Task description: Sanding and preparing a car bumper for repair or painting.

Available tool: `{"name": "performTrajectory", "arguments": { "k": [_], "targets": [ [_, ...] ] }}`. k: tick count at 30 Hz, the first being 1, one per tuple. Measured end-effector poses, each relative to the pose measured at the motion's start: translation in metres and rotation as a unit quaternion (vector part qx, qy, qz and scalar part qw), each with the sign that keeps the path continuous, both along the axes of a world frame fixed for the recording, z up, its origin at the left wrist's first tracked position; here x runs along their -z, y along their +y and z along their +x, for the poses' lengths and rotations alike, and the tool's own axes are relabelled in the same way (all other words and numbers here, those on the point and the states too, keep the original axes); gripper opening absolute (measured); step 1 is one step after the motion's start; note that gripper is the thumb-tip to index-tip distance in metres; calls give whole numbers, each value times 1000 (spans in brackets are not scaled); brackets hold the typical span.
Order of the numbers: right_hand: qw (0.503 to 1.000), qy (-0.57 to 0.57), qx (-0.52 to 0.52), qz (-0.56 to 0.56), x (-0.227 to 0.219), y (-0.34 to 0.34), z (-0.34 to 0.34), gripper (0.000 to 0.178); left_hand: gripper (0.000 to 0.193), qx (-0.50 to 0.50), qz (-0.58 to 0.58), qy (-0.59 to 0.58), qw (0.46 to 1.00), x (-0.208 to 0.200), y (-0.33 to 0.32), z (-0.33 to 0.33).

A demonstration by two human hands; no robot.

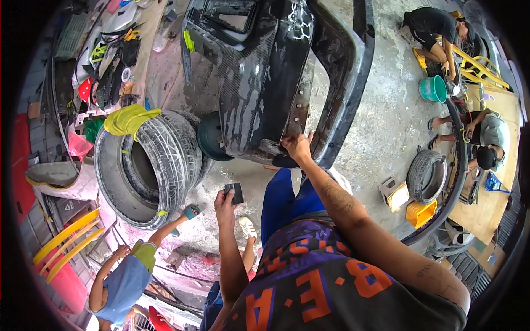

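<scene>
My left hand [223, 203], raised off to the left, is closed round a small flat black block [237, 193]. In front of me stands a large black car bumper [259, 83] with a carbon-weave pattern, grey scuffed patches and a row of small holes along one strip. My right hand [298, 148] rests against its near lower end, beside that strip. The thumb and a finger there are apart, while the other fingertips are partly hidden.
Large dusty tyres [165, 149] with a yellow cloth [130, 119] on top stand at the left, beside a dark green bucket [211, 138]. Co-workers crouch at the right near a teal bucket [432, 89] and another tyre [426, 175]. Another person [124, 287] is at lower left.
</scene>
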State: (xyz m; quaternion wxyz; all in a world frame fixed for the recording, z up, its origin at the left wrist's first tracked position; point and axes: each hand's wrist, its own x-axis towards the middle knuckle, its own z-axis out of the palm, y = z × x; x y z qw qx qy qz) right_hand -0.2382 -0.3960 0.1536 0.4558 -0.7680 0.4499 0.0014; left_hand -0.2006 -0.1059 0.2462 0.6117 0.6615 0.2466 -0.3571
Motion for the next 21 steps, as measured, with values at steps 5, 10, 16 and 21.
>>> {"name": "performTrajectory", "arguments": {
  "k": [5, 10, 16, 21],
  "targets": [
    [998, -2, 14, 56, -22, 5, 8, 13, 19, 7, 15, -8, 1000, -1, -2, 0],
    [999, -4, 24, 25, -10, 5, 14, 16, 17, 6, -5, -2, 1000, 4, -4, -1],
    [997, 33, 38, 53, -15, 6, 16, 16, 14, 2, -16, -1, 1000, 12, -1, -7],
    [998, 59, 10, 24, -12, 1, 11, 16, 15, 11, -19, 3, 1000, 16, 6, -8]
  ]
}}
